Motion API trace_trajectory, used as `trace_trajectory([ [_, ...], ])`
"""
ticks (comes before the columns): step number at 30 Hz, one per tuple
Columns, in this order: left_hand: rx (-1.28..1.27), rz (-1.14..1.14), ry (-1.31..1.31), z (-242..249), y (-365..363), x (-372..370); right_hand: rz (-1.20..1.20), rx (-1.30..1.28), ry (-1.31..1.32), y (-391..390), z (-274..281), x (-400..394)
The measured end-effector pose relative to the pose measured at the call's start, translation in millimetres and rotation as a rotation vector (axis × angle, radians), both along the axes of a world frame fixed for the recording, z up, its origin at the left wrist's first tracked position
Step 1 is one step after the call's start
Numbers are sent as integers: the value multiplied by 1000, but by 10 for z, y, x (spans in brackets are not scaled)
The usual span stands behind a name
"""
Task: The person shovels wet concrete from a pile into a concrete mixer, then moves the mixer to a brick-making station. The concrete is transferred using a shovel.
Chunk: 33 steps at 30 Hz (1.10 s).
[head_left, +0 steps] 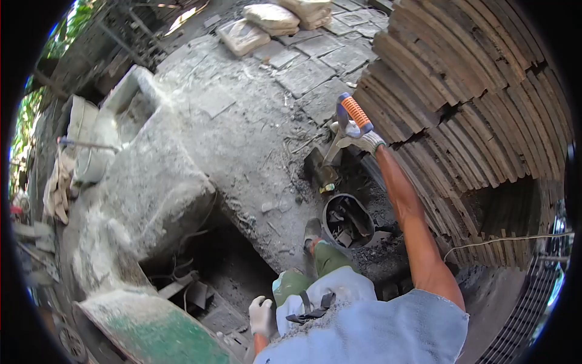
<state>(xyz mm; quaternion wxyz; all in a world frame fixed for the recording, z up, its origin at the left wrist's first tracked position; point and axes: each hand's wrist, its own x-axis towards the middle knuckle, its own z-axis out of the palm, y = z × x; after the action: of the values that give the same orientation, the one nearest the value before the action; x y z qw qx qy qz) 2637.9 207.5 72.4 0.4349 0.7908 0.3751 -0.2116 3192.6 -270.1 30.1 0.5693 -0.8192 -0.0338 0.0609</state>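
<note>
My right hand [359, 138], in a pale knit glove, is wrapped round a shovel [354, 114] just below its orange and purple D-shaped handle. The shovel's shaft slants down to the ground in front of the stacked slabs. My left hand [261, 314], gloved too, hangs beside my left hip with its fingers curled in and nothing showing in it. Near my foot stands a round bucket [325, 224] with dark scraps in it.
Tall stacks of grey-brown tiles [461, 121] rise on the right. On the left lie a dark pit [236, 255] and a rough concrete basin [145, 82]. Several filled sacks [244, 36] rest on the slabs ahead. A green board [163, 327] leans at lower left.
</note>
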Motion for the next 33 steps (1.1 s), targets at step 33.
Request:
trace_trajectory([
  [33, -350, -1050, 217, -263, -1336, 4887, -1387, -97, 914, 2884, -185, -6117],
])
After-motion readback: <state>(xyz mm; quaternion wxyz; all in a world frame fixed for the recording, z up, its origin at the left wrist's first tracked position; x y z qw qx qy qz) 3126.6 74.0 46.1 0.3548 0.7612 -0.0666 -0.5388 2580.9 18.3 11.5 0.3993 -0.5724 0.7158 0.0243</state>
